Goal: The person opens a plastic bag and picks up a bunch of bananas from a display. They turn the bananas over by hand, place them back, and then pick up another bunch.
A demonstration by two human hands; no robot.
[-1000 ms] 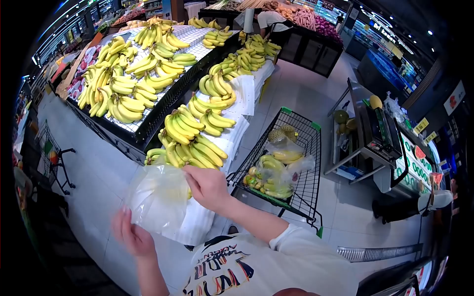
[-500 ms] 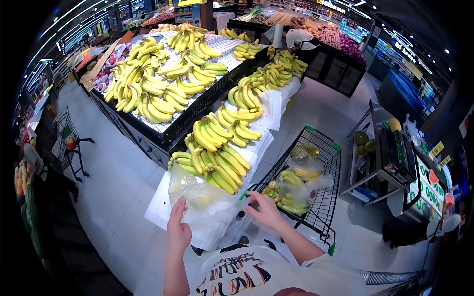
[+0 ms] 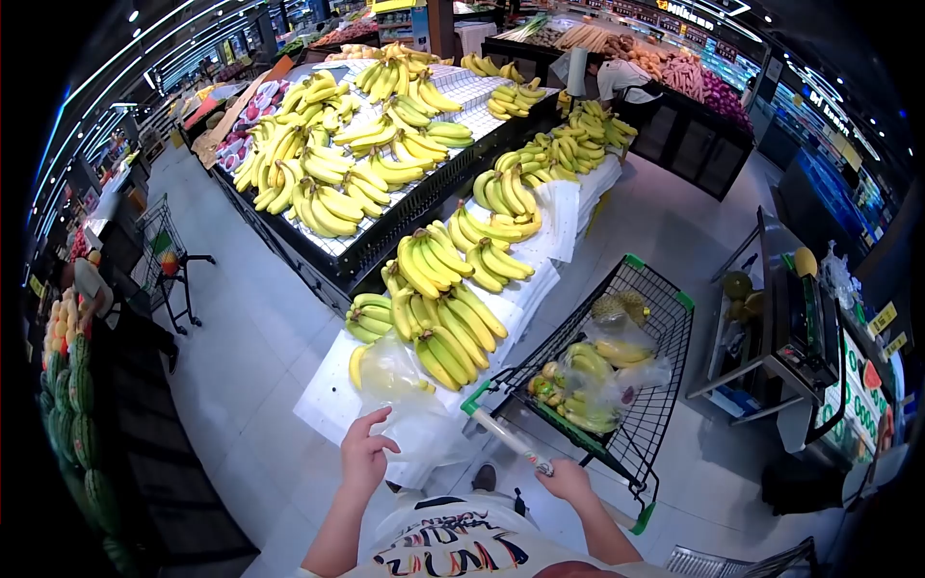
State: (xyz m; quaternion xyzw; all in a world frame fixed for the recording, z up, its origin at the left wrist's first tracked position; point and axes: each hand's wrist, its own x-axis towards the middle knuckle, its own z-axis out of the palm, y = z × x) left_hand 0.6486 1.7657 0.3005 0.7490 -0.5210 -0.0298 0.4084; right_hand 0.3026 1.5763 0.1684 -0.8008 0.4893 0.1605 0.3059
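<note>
My right hand (image 3: 565,479) is wrapped around the shopping cart handle (image 3: 508,436), at my front right. My left hand (image 3: 365,451) is raised with its fingers apart, just below a clear plastic bag (image 3: 393,378). That bag lies loosely on the near end of the white-covered stand, and some yellow shows at its edge and through it. Bunches of bananas (image 3: 449,328) lie right behind the bag. Inside the cart (image 3: 686,301) are bagged bananas (image 3: 586,364), other bagged fruit and a spiky durian (image 3: 617,306).
A slanted display (image 3: 371,164) of bananas rises at the back left. Another cart (image 3: 164,246) stands in the left aisle near a person (image 3: 96,294) by the watermelons (image 3: 85,424). A metal table (image 3: 761,356) with fruit stands at right.
My right hand has left the bag and closed on the cart handle. The bag now lies lower and flatter on the stand. My left hand has drawn back slightly, and the view has shifted.
</note>
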